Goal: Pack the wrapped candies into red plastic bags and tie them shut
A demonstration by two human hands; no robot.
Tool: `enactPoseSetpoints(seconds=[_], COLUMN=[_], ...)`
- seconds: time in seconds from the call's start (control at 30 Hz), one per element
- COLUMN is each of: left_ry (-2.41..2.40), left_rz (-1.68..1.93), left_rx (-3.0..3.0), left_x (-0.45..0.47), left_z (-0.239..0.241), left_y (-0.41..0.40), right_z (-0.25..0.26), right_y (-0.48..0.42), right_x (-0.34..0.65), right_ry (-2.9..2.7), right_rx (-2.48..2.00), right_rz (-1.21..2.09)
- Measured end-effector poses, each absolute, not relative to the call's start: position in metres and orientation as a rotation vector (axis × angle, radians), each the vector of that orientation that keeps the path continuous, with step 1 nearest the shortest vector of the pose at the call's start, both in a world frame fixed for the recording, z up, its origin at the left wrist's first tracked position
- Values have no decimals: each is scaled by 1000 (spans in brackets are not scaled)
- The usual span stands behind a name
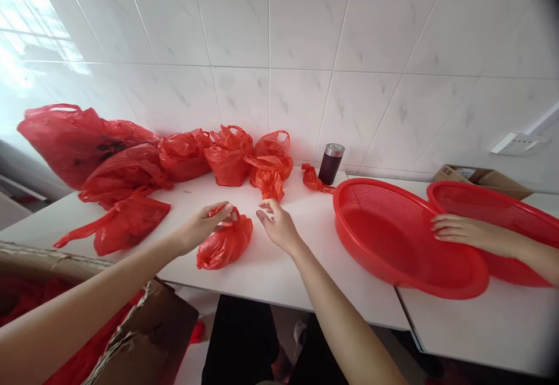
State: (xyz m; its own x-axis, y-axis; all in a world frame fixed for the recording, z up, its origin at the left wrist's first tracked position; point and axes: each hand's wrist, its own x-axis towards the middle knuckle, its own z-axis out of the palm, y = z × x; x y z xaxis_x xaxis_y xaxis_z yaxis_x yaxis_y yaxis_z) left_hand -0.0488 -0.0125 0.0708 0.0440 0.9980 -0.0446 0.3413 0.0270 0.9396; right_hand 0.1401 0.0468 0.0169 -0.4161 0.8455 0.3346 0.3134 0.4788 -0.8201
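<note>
A small red plastic bag point(229, 245), bulging with contents I cannot make out, rests on the white table in front of me. My left hand point(208, 225) is closed at its gathered top, fingers pinching the plastic. Just right of the bag, my right hand point(279, 228) is held up with thumb and fingers apart and nothing between them. A crumpled red bag point(268, 181) lies right behind my right hand. Over at the left, another red bag point(131, 222) lies flat with a twisted end.
More filled red bags point(229, 158) line the tiled wall. A dark tumbler point(331, 166) stands beside a small knotted red bag point(312, 178). Another person's hand point(467, 233) touches the rim between two red baskets point(393, 230). A cardboard box point(148, 338) stands at lower left, another point(484, 178) behind the baskets.
</note>
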Motion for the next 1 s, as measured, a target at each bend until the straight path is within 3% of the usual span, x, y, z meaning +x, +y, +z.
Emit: enactPoseSetpoints(seconds=[0.33, 0.77, 1.0], left_ry=[1957, 1973, 1921], left_rz=[371, -144, -227], left_rx=[1984, 2186, 2198], left_x=[-73, -81, -62], left_z=[0, -1, -7], left_y=[-45, -26, -24], right_z=[-43, -64, -45], right_y=[57, 76, 63], right_x=[91, 120, 113], right_ry=[-2374, -2190, -2225], right_rx=[-893, -1298, -1138], right_rz=[686, 550, 472])
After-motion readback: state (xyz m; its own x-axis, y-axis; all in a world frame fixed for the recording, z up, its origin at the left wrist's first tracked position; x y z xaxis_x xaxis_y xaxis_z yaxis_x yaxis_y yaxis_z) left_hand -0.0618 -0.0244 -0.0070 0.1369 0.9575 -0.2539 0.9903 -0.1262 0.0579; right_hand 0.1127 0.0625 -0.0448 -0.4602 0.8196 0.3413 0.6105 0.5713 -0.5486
